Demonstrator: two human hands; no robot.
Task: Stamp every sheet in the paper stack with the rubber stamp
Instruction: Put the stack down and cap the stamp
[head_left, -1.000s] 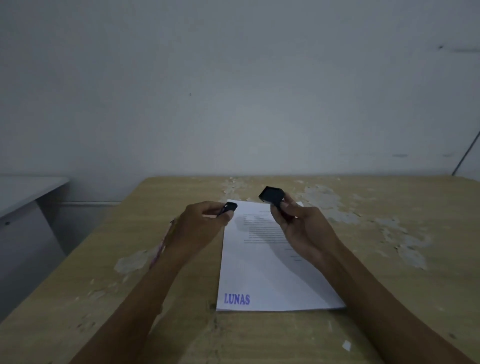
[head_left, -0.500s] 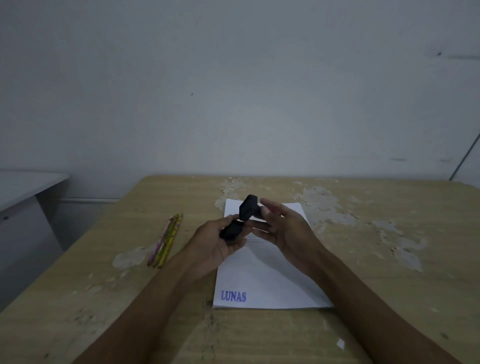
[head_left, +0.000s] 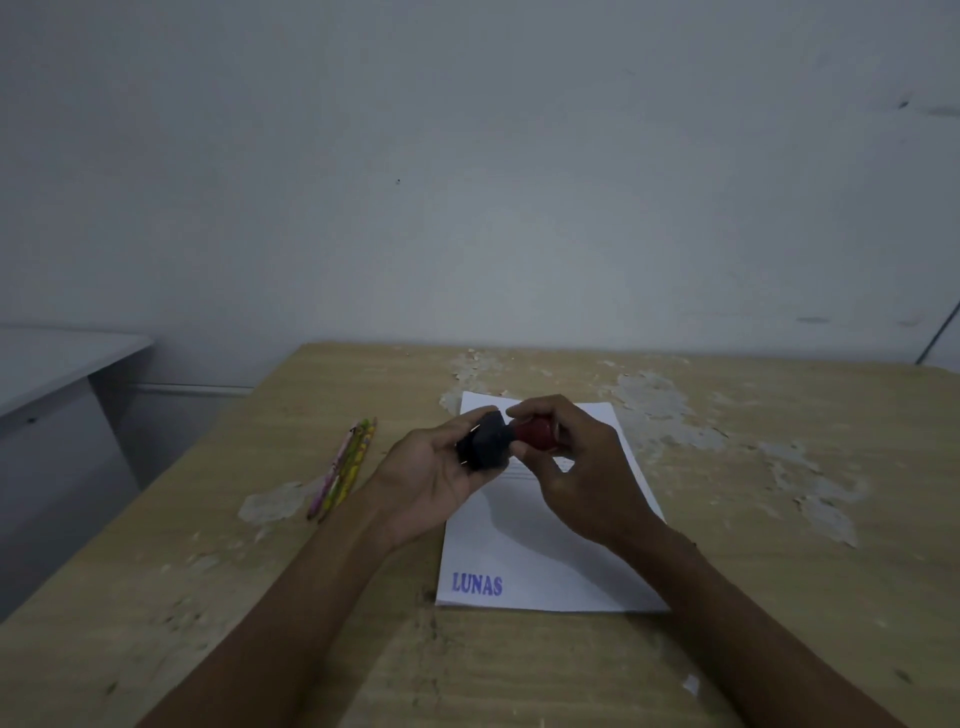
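A white paper stack (head_left: 545, 551) lies on the wooden table, and its top sheet carries a blue "LUNAS" stamp mark (head_left: 477, 584) at the near left corner. Above the far half of the stack I hold the rubber stamp (head_left: 488, 441) between both hands. My left hand (head_left: 431, 478) cups its black end from the left. My right hand (head_left: 582, 478) pinches its red handle (head_left: 537, 434) from the right. The stamp lies sideways, lifted off the paper. Its printing face is hidden.
A few coloured pencils (head_left: 345, 467) lie together on the table left of the paper. The wooden table (head_left: 779, 571) has peeling patches on its right and far parts. A grey desk (head_left: 52, 364) stands at the far left, and a pale wall is behind.
My hands were apart, each holding a black piece. They have come together above the paper, the black pieces have met, and the red handle now shows in my right hand.
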